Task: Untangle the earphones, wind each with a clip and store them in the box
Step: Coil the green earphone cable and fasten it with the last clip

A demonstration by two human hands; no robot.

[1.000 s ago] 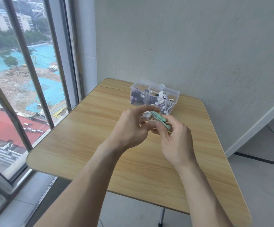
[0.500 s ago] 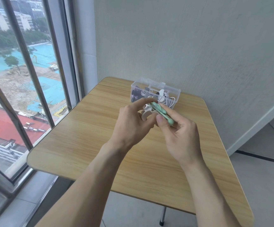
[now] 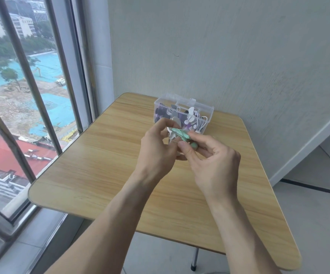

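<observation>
Your right hand [image 3: 213,161] pinches the green clip [image 3: 181,133] between thumb and curled forefinger, and the clip juts out past your fingertips toward your left hand [image 3: 156,153]. Your left hand has its fingers curled around the white earphone cord [image 3: 172,136], which bunches at the clip's far end, in the gap between your two hands; how many loops sit on the clip you cannot tell. The clip is a smooth, slim, matte piece with a rounded knob at the end nearest your right thumb. Just beyond both hands stands the box [image 3: 207,113], clear hard plastic with straight walls and its lid tipped back, holding white cords and dark purple clips in a jumble. Your hands hover above the table [image 3: 100,165], a pale wood-grain top with rounded corners. Beyond the box rises a rough grey wall [image 3: 239,56]; off past your left hand, a barred window [image 3: 31,86] overlooks rooftops.
</observation>
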